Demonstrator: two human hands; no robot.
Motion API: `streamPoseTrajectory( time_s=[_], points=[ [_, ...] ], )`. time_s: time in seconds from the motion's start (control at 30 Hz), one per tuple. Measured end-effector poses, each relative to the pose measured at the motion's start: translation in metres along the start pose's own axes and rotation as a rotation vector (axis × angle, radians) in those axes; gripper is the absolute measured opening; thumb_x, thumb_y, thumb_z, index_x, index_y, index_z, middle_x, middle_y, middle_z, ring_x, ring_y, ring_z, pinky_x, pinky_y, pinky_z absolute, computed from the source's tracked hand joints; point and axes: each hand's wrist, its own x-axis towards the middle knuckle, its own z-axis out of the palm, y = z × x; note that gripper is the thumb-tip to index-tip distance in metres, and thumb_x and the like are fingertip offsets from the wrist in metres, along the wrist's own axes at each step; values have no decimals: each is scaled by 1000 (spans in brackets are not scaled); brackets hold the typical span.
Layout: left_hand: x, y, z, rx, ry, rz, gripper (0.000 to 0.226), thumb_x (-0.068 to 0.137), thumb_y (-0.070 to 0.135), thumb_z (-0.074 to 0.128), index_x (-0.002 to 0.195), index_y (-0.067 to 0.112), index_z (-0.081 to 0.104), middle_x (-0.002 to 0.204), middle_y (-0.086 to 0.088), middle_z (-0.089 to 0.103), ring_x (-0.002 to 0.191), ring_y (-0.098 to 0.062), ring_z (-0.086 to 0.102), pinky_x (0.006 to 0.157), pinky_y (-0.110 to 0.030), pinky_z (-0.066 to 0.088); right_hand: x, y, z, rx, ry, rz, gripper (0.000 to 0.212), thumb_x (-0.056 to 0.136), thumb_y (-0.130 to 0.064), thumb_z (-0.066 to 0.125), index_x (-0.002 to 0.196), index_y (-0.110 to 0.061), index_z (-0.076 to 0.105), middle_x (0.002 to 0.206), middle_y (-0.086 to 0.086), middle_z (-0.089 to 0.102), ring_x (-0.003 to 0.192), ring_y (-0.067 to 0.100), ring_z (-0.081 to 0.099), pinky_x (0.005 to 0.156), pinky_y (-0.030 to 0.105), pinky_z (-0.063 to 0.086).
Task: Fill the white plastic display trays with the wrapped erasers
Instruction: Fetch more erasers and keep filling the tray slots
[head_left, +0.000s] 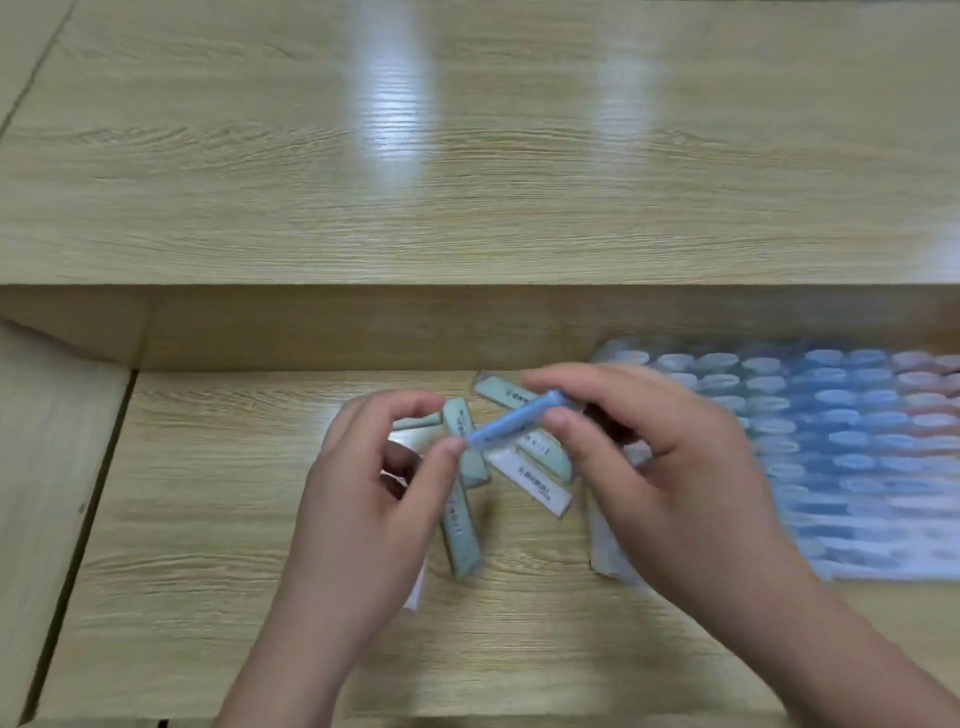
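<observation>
Holding one blue eraser (511, 421) up in the middle of the frame, just above the table (208, 519). Pinching its upper right end with the right hand (649, 467), thumb below and first finger on top, the other fingers curled in. Pinching its lower left end with the left hand (374, 499), thumb tip on the end, fingers bent round.

Lying slanted, low at the left and high at the right. Pointing its high end toward the tray (857, 457) at the right of the frame. Nearer the tray on the right-hand side, so probably best carried over by that hand once let go by the left. May need a turn first to line up with the rows.

Under both hands, a pile of loose erasers (535, 480), green and white, lying every which way. Partly hidden by fingers, so cannot count them.

Very blurry over at the tray. Only rows of blue, white and pink ovals to make out. Looks mostly full. Cannot find an empty slot. Cut off at the right edge, and covered at its left side by the right hand.
</observation>
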Motion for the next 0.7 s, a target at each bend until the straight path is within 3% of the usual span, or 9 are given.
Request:
streamPoseTrajectory(
  time_s=[0.1, 0.17, 0.27, 0.37, 0.43, 0.5, 0.6, 0.7],
  points=[
    [7, -23, -2, 467, -35, -2, 23, 88, 36, 68, 110, 36, 67, 108, 17, 54, 90, -4, 60, 71, -32, 54, -5, 15, -39, -62, 92, -21, 27, 95, -25, 60, 118, -37, 66, 95, -18, 64, 81, 8, 60, 72, 7, 40],
    [9, -31, 0, 594, -86, -19, 22, 87, 31, 71, 109, 32, 70, 107, 12, 53, 101, -17, 57, 75, -40, 53, -11, 27, -57, -80, 129, 5, 28, 95, -30, 58, 118, -44, 63, 98, -17, 64, 81, 7, 60, 73, 6, 41],
    [9, -26, 1, 598, -142, -12, 17, 86, 37, 71, 102, 38, 65, 103, 20, 51, 100, -10, 53, 70, -37, 52, -18, 38, -65, -50, 129, 58, 26, 93, -38, 56, 115, -51, 63, 96, -15, 65, 82, 11, 63, 72, 15, 47],
    [12, -19, 1, 630, -104, 4, 16, 86, 41, 71, 86, 40, 55, 89, 24, 53, 82, 2, 50, 57, -28, 43, -18, 37, -58, -49, 87, 59, 27, 91, -38, 57, 115, -50, 62, 97, -18, 65, 82, 7, 62, 69, 7, 43],
    [12, -10, -1, 529, -33, -5, 16, 87, 45, 69, 82, 39, 55, 78, 26, 56, 69, 6, 51, 50, -23, 35, -17, 33, -50, -23, 54, 47, 27, 90, -35, 62, 114, -48, 61, 95, -18, 64, 80, 8, 61, 69, 6, 43],
    [9, 4, -1, 257, 5, -20, 7, 86, 41, 70, 88, 42, 62, 78, 27, 61, 60, 2, 52, 48, -15, 38, -16, 31, -45, 38, 43, 42, 23, 92, -35, 67, 110, -45, 60, 92, -17, 63, 80, 11, 62, 71, 12, 46],
    [4, 34, 4, -110, -65, -37, 21, 92, 30, 67, 107, 46, 67, 87, 10, 67, 66, -13, 59, 54, -23, 51, -15, 28, -50, 27, 59, 4, 19, 91, -33, 69, 103, -43, 58, 91, -20, 61, 80, 10, 61, 72, 11, 45],
    [-3, 61, 18, -341, -127, -18, 19, 88, 22, 64, 101, 35, 70, 81, 0, 68, 65, -14, 62, 55, -23, 51, -19, 31, -77, -21, 110, -30, 18, 89, -34, 64, 104, -43, 60, 96, -21, 64, 82, 7, 62, 72, 11, 46]
  ],
)
